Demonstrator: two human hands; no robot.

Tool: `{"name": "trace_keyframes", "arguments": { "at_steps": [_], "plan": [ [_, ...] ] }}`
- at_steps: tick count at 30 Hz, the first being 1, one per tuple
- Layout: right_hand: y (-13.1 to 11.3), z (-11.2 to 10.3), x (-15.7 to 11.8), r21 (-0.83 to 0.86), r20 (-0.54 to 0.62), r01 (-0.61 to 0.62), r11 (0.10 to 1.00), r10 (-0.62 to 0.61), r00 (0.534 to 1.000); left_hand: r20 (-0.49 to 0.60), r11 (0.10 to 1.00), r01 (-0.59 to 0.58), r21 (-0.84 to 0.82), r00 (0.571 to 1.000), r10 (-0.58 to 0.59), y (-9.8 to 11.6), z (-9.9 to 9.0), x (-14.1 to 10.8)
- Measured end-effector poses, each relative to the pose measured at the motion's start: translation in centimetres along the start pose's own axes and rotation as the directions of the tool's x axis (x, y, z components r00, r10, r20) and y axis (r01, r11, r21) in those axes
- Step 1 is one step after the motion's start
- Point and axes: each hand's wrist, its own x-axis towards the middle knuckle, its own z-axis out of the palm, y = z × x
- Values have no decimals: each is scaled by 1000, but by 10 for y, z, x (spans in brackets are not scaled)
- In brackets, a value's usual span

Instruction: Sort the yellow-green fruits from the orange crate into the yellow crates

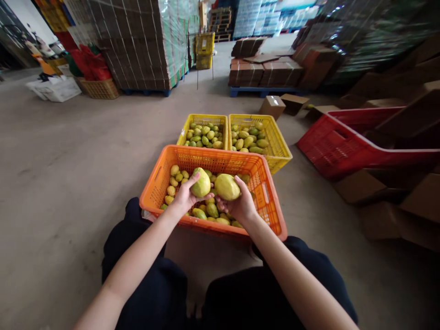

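Note:
Both of my hands are over an orange plastic crate that stands between my knees. My left hand is closed around a yellow-green papaya, thumb on its upper side. In my right hand lies a second, yellower papaya, gripped between thumb and fingers. The two fruits are side by side, slightly apart. Below them, more yellow and green papayas lie loose across the bottom of the crate, partly hidden by my hands.
Two yellow crates of similar fruit stand just beyond the orange one. To the right are a red crate and cardboard boxes. Farther back are a wrapped pallet stack and flattened cartons on a blue pallet.

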Motion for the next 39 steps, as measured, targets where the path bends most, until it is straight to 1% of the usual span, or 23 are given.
{"name": "trace_keyframes", "arguments": {
  "at_steps": [2, 4, 6, 9, 13, 15, 19, 21, 23, 24, 26, 29, 32, 36, 39],
  "plan": [
    [0, -2, 1, 91, 25, -14, 996, 12, 1000, -56, 988, 112, -102, 991, -118, 4, 2, 1],
    [1, -3, 1, 159, 23, -14, 987, 11, 1000, -69, 964, 205, -172, 973, -219, 7, 2, 2],
    [1, -3, 1, 191, -8, -26, 981, 28, 1000, -68, 937, 276, -213, 953, -296, 7, 1, 4],
    [1, -1, 1, 207, -56, -44, 977, 56, 997, -75, 911, 330, -248, 931, -358, 5, -1, 6],
    [0, -1, 1, 215, -68, -59, 975, 75, 995, -55, 893, 369, -256, 917, -395, 4, 0, 6],
    [1, -2, 1, 217, -64, -65, 974, 80, 995, -34, 902, 360, -238, 925, -378, 3, 0, 5],
    [2, -3, 2, 225, -61, -49, 973, 64, 996, -10, 941, 249, -230, 966, -258, -1, -2, 6],
    [2, -3, 2, 226, -50, -33, 974, 45, 998, 58, 944, 228, -239, 974, -221, -2, -4, 8],
    [3, -3, 2, 217, -36, -20, 976, 29, 999, 128, 939, 236, -250, 969, -210, -2, -5, 10],
    [3, -3, 2, 216, -38, -7, 976, 15, 999, 130, 937, 235, -257, 970, -207, -2, -6, 10],
    [2, -2, 2, 218, -49, 26, 976, -15, 999, 72, 938, 195, -286, 981, -181, -1, -6, 10],
    [2, 0, 1, 201, -30, 84, 976, -79, 996, -37, 939, 86, -333, 994, -104, 1, -4, 9],
    [1, 3, 0, 157, 14, 116, 981, -120, 993, -47, 937, 51, -346, 996, -72, 3, -4, 7],
    [1, 5, -2, 151, 30, 44, 987, -50, 998, -24, 955, 43, -294, 998, -52, 5, -4, 6],
    [1, 2, -2, 158, 55, -15, 987, 7, 998, -55, 963, 29, -268, 997, -46, 6, -2, 6]
  ]
}}
